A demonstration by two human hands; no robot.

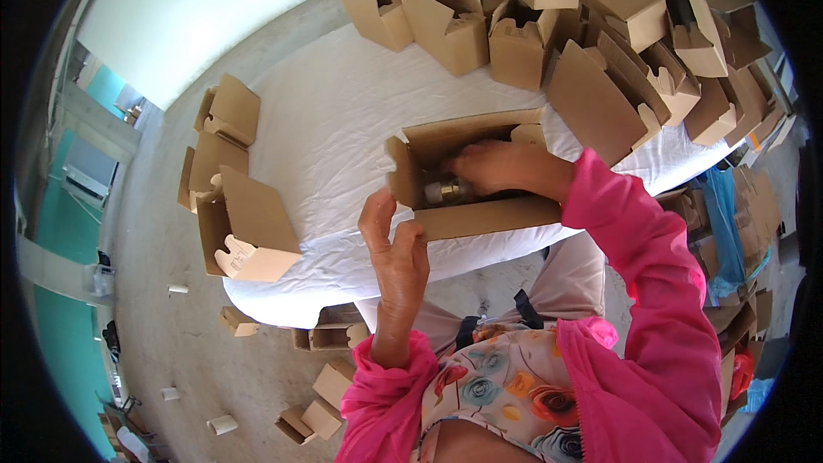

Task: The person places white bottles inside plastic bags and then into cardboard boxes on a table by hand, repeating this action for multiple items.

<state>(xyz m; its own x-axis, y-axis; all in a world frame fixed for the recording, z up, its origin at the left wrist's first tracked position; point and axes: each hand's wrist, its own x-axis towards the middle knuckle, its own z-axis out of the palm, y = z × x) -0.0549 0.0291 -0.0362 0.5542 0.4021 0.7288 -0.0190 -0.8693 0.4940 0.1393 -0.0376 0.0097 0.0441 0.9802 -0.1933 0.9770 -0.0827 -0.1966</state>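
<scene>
An open brown cardboard box point(489, 221) lies on the white cloth in front of me. My left hand point(396, 249) holds its near left corner, with fingers bent against the outside of the walls. My right hand point(497, 167) reaches down inside the same box, and its fingertips are mostly hidden there. Beside those fingers, near the box's left end, lies a clear, shiny piece with a gold-coloured part point(447, 192). Whether my right fingers grip anything cannot be made out.
A white cloth point(326, 111) covers the table. Several open cardboard boxes point(447, 30) crowd its far and right side, and 3 more boxes point(257, 223) stand at the left edge. Below on the concrete floor lie small boxes point(321, 416) and white cylinders point(223, 424). Blue plastic point(725, 223) hangs at right.
</scene>
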